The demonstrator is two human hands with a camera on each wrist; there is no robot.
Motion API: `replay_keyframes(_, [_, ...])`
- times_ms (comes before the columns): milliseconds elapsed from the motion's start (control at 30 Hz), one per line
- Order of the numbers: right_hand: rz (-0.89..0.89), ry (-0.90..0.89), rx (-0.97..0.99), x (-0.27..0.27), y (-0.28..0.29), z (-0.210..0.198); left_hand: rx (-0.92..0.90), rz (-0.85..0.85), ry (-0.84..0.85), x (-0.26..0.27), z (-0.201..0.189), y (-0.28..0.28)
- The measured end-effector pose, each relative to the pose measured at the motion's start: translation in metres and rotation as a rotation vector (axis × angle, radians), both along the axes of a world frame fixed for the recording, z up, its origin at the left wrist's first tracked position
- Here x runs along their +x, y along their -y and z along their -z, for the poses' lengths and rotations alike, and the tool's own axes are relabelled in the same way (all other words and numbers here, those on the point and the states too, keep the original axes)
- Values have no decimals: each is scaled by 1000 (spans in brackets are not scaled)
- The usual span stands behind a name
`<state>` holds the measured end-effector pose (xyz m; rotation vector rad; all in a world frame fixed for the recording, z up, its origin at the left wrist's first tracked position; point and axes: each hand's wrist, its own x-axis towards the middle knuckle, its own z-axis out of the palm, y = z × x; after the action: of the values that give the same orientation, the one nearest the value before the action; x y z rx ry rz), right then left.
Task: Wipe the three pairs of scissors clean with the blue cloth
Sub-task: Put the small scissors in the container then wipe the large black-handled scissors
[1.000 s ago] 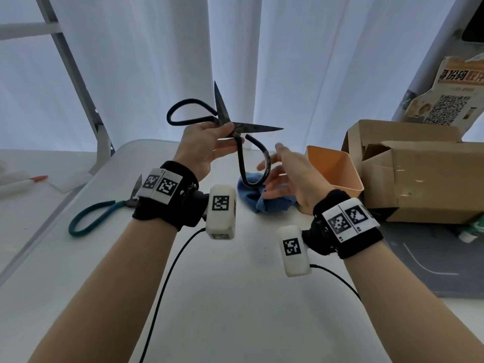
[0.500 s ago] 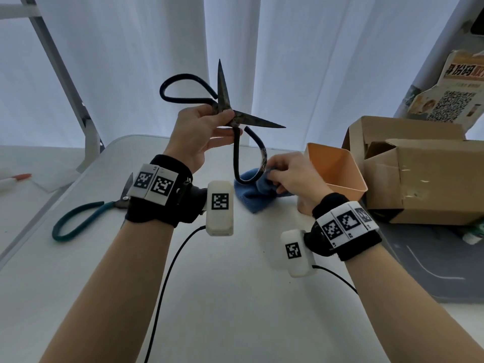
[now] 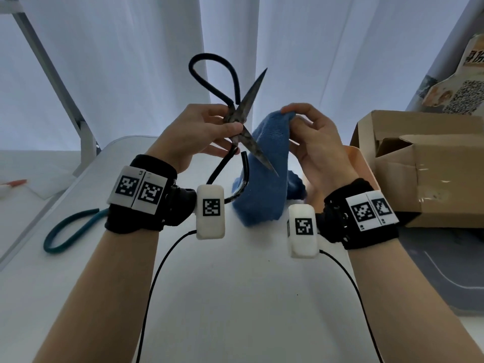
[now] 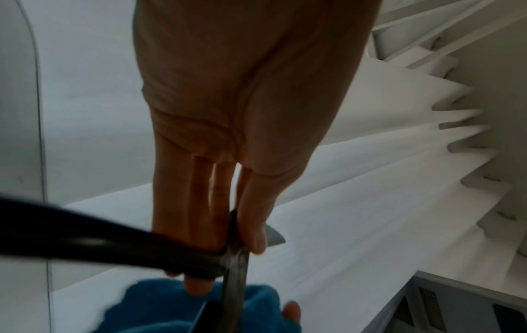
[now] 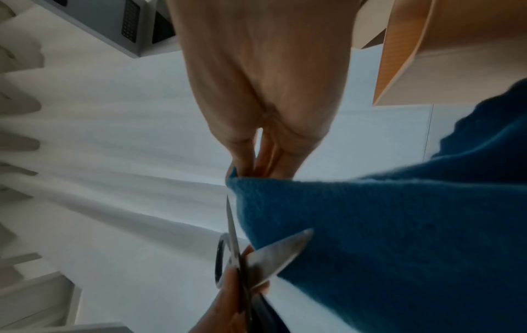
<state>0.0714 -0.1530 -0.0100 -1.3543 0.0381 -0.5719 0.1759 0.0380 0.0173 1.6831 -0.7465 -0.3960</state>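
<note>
My left hand (image 3: 209, 132) pinches large black-handled scissors (image 3: 245, 111) at their pivot, held up in the air with the blades spread apart. One blade points up, the other points down in front of the blue cloth (image 3: 264, 174). My right hand (image 3: 309, 134) pinches the cloth at its top and holds it up beside the scissors, its lower end hanging toward the table. The left wrist view shows thumb and fingers clamped on the scissors (image 4: 236, 259) above the cloth (image 4: 159, 308). In the right wrist view the cloth (image 5: 385, 236) hangs from my fingers beside the blades (image 5: 273, 254). Teal-handled scissors (image 3: 70, 231) lie on the table at left.
A white table (image 3: 235, 297) stretches below my arms. An orange bin (image 3: 356, 158) sits behind my right hand, largely hidden. An open cardboard box (image 3: 424, 166) stands at right. A metal frame post (image 3: 65, 100) rises at the back left, with white curtains behind.
My right hand has lifted the blue cloth off the table to beside the scissors. My left hand has turned the scissors so one blade points down in front of the cloth.
</note>
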Motion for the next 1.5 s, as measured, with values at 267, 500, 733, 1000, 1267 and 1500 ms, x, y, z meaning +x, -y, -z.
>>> replay_keyframes(267, [-279, -149, 29, 5, -12, 13, 109, 19, 55, -2, 3, 8])
replay_keyframes(500, [-171, -202, -24, 12, -16, 15, 120, 33, 59, -4, 6, 14])
replay_keyframes(733, [-119, -224, -153, 10, -10, 13, 133, 29, 50, -5, 4, 14])
replay_keyframes(1000, [24, -196, -37, 2, 0, 5, 153, -28, 49, -1, 8, 10])
replay_keyframes(1267, [-125, -230, -48, 3, -6, 9, 143, -10, 54, -5, 5, 14])
replay_keyframes(1500, [-109, -285, -163, 7, -14, 11, 155, 24, 72, -10, 9, 20])
